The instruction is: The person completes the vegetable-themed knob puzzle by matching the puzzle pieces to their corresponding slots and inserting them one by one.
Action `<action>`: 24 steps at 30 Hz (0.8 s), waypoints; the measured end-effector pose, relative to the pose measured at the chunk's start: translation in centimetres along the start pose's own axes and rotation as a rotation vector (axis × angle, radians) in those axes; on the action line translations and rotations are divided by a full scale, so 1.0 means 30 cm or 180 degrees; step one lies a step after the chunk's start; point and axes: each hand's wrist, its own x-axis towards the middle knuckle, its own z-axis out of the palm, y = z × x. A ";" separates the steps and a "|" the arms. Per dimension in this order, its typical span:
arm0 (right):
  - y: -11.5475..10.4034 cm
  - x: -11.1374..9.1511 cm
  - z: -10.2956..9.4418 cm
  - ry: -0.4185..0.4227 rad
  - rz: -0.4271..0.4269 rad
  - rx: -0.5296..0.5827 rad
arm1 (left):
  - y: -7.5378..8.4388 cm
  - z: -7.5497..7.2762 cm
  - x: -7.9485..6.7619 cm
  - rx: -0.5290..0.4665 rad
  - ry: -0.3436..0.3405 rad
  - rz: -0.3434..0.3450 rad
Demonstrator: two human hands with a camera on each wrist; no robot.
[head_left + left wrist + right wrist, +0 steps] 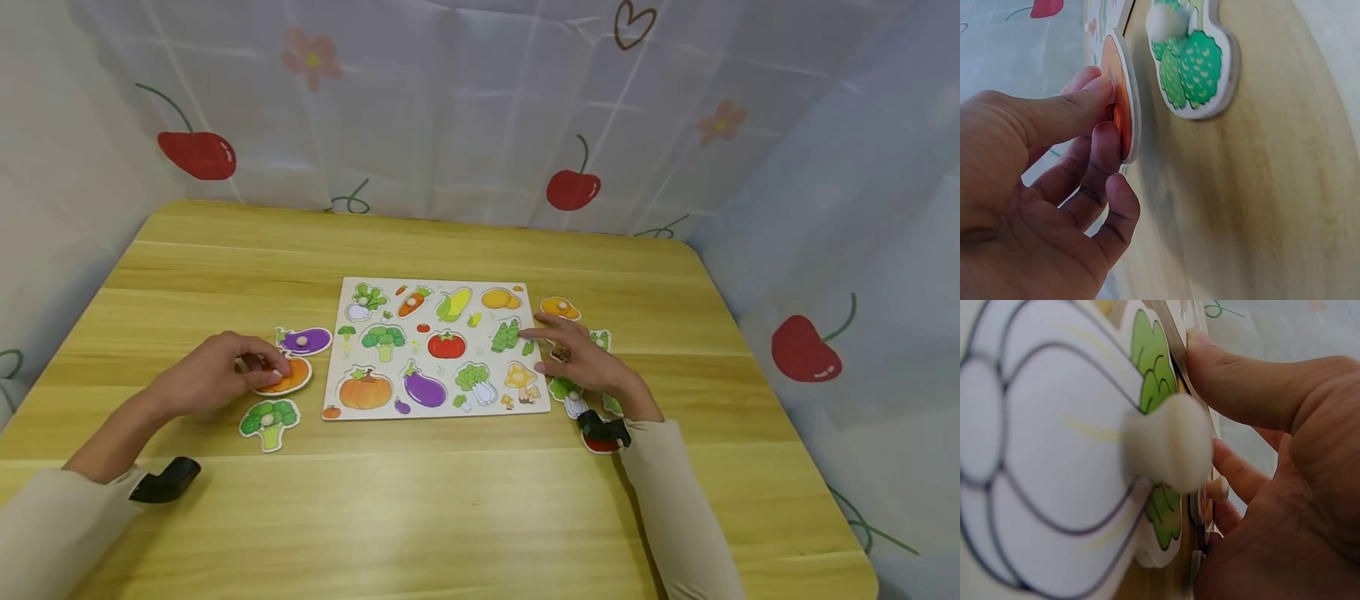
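Observation:
My left hand [213,372] pinches the knob of an orange pumpkin puzzle piece [296,377] to the left of the board. A gap shows between this piece [1127,94] and the tabletop in the left wrist view. Beside it lie an eggplant piece [317,340] and a broccoli piece [268,421]. The puzzle board [450,369], printed with vegetables, lies mid-table. My right hand [585,354] touches the board's right edge with fingers extended, holding nothing. Below its palm lies a bok choy piece [1054,437] with a pale knob.
A potato piece [558,308] lies beyond my right hand. A red piece [600,447] is partly hidden under the right wrist's black camera [603,428]. Other pieces near there are partly covered by the hand. A printed curtain [450,125] hangs behind the wooden table [420,517].

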 end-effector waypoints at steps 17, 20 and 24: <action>-0.002 0.001 -0.003 0.0004 0.0019 0.0028 | 0.095 0.057 0.074 -0.0312 -0.0182 0.0286; -0.003 0.002 -0.001 -0.0008 -0.0023 0.0015 | 0.106 0.069 0.084 -0.0348 -0.0207 0.0313; -0.009 0.001 -0.001 -0.0002 0.0000 0.0011 | 0.123 0.083 0.097 -0.0402 -0.0216 0.0386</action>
